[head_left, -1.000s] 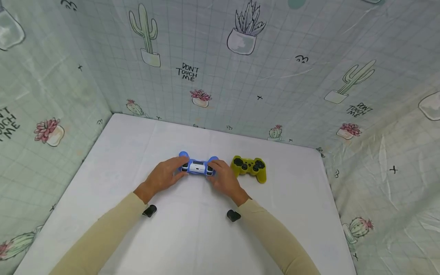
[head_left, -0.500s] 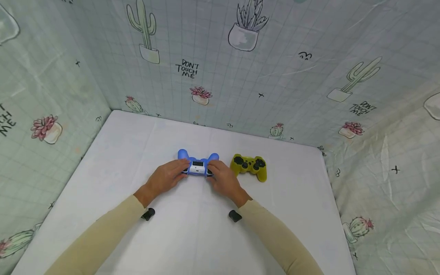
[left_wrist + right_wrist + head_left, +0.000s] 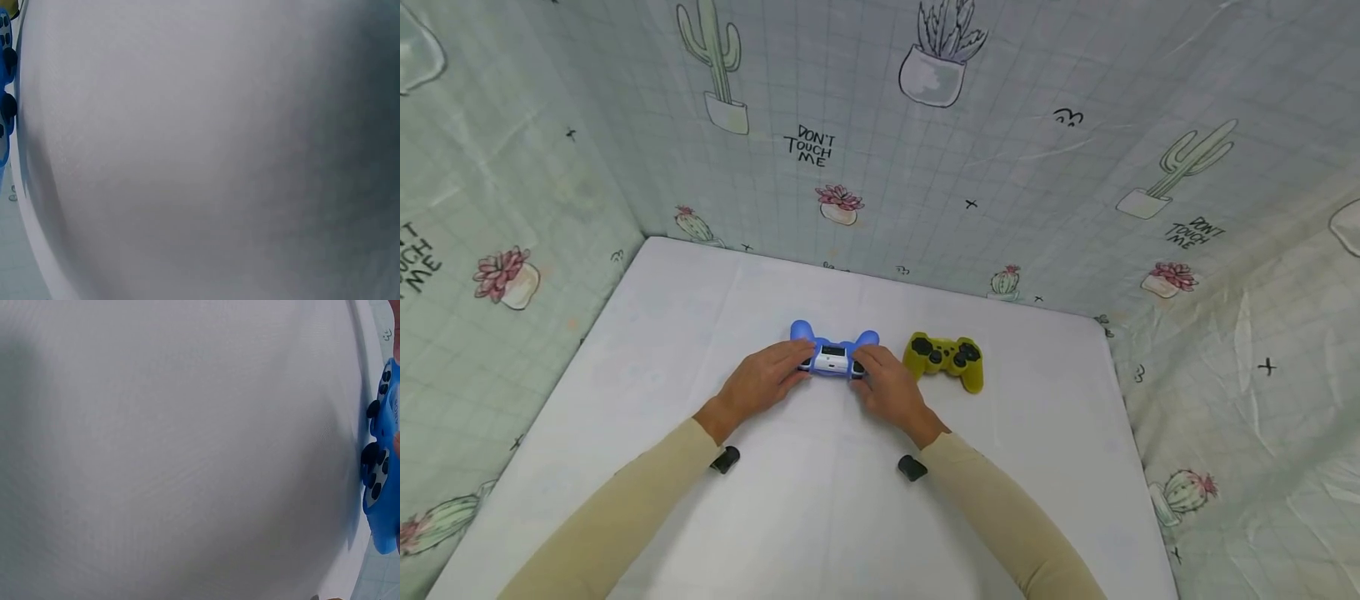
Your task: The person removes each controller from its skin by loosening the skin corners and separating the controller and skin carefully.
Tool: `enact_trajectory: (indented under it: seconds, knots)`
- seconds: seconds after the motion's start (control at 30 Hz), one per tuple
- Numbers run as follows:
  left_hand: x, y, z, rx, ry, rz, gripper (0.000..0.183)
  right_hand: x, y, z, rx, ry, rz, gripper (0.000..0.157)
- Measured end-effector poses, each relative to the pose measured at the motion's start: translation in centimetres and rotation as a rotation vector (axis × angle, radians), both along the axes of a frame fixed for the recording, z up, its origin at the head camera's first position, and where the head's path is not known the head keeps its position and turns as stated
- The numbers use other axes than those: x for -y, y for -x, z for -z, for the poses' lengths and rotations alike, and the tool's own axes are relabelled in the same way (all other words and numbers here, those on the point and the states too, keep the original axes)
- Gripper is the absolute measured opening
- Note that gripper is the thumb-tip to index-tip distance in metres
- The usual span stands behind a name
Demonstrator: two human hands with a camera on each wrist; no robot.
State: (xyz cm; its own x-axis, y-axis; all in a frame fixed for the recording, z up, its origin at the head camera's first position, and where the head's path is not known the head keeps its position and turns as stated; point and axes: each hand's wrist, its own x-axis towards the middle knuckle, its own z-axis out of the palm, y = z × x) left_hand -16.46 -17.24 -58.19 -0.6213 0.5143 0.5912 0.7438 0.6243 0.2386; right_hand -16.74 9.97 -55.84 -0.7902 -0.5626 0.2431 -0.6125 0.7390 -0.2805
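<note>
A blue and white game controller (image 3: 832,357) is held between both hands, its handles pointing away from the person and its dark light bar upward. The left hand (image 3: 758,379) pinches its left end, thumb nearer the body. The right hand (image 3: 891,387) grips the right end the same way, fingers over the top edge. In the left wrist view, part of the blue controller (image 3: 5,69) shows at the left edge, sticks toward the table. The right wrist view catches the blue controller (image 3: 384,469) at the right edge, with its sticks and buttons facing the white surface.
A yellow-green game controller (image 3: 945,358) lies face up just right of the right hand. Black wrist-camera pieces (image 3: 726,459) jut inward from both sleeves. Patterned cloth walls (image 3: 887,150) with cactus drawings border the white table (image 3: 835,500) at the back and sides.
The blue controller has tipped slightly, so more of its dark light bar and handles shows and the fingers cover more of its triggers. Both hands keep their hold. The yellow-green controller stays put.
</note>
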Motion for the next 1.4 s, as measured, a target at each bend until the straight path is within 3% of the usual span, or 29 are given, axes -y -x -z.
enact_trajectory:
  seconds: [0.2,0.5,0.83,1.2,1.4]
  knots:
    - [-0.1,0.3,0.2,-0.04,0.025,0.002,0.053,0.0,0.3,0.1,0.029,0.004,0.009,0.045]
    - [0.1,0.5,0.3,-0.034,0.02,-0.016,0.054,0.4,0.8,-0.6,0.15,0.016,0.045,0.044]
    - [0.1,0.5,-0.1,0.049,0.005,-0.022,0.05,0.5,1.6,-1.8,0.228,0.02,0.019,0.036]
    - [0.1,0.4,-0.8,0.138,0.04,-0.06,0.048,1.0,4.3,-4.5,0.371,-0.089,-0.094,0.023]
    - [0.0,0.2,-1.4,0.196,0.054,-0.081,0.048,1.2,5.3,-4.9,0.409,-0.115,-0.112,0.022]
